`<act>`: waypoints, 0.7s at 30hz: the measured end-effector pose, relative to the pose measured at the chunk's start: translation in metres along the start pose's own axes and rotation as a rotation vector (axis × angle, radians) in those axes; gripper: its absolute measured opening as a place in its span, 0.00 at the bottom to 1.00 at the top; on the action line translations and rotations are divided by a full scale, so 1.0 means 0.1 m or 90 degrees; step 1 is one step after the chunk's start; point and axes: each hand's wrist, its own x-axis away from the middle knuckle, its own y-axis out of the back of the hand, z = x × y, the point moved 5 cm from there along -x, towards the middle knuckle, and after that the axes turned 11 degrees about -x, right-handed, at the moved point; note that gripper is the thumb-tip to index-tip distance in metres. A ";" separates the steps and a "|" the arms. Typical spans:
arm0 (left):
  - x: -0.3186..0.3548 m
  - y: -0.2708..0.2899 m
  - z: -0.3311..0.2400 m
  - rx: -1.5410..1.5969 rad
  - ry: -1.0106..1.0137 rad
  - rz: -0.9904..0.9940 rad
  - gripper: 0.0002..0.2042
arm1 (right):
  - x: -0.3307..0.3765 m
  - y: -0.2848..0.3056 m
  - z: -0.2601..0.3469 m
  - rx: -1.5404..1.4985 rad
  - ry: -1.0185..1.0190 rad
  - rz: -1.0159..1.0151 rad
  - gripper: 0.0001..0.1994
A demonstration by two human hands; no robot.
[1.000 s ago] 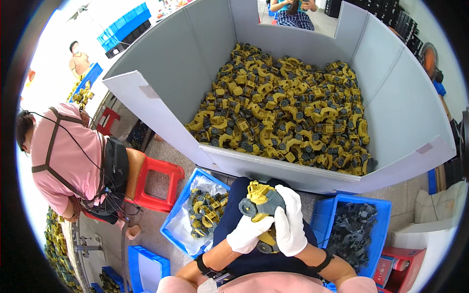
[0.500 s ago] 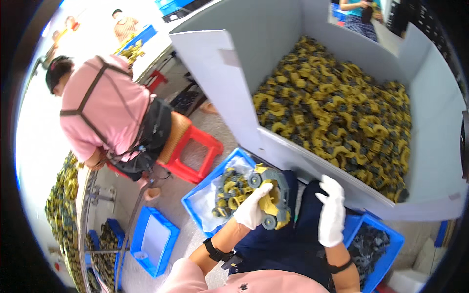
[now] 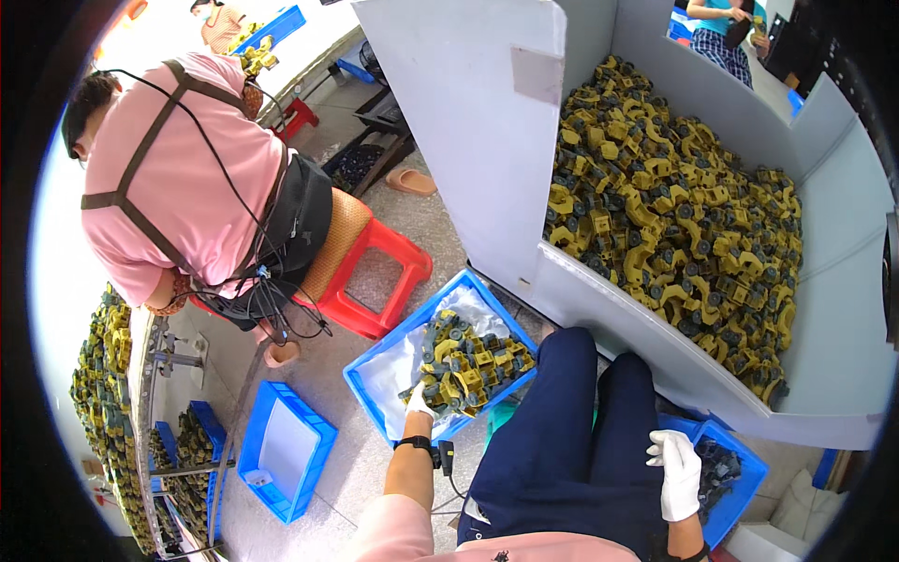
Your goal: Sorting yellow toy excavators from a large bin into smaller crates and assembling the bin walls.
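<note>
My left hand [image 3: 420, 401], in a white glove, reaches into a blue crate [image 3: 367, 382] at the near left side of a pile of toy vehicle parts [image 3: 473, 367], yellow and dark grey. Its fingertips are partly hidden there, so whether they grip a piece does not show. My right hand [image 3: 678, 476], also white-gloved, is beside my right thigh, next to another blue crate [image 3: 746, 492] with dark grey parts [image 3: 716, 468]. Its fingers are loosely bent and slightly apart, with nothing visible in them.
A tall grey-white bin [image 3: 646, 328], heaped with yellow toy parts [image 3: 674, 215], stands ahead at the right. At left, a person in pink [image 3: 201, 159] sits on a red stool [image 3: 375, 314]. Another blue crate [image 3: 318, 468] lies on the floor near a table heaped with parts [image 3: 105, 375].
My left hand, which held a yellow and grey toy vehicle over my lap, has moved left and down into the crate. My right hand has moved right and lower, its fingers more bent.
</note>
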 end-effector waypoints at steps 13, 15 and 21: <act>-0.63 0.11 -0.14 0.045 -0.125 0.016 0.05 | -0.08 -0.33 0.09 0.042 0.001 0.035 0.10; -0.74 -0.02 0.00 -0.124 -0.146 0.214 0.07 | -0.07 -0.28 0.12 0.091 0.038 0.070 0.09; -0.50 0.02 0.44 -0.413 0.065 0.288 0.09 | -0.38 0.00 0.63 0.325 0.347 0.203 0.10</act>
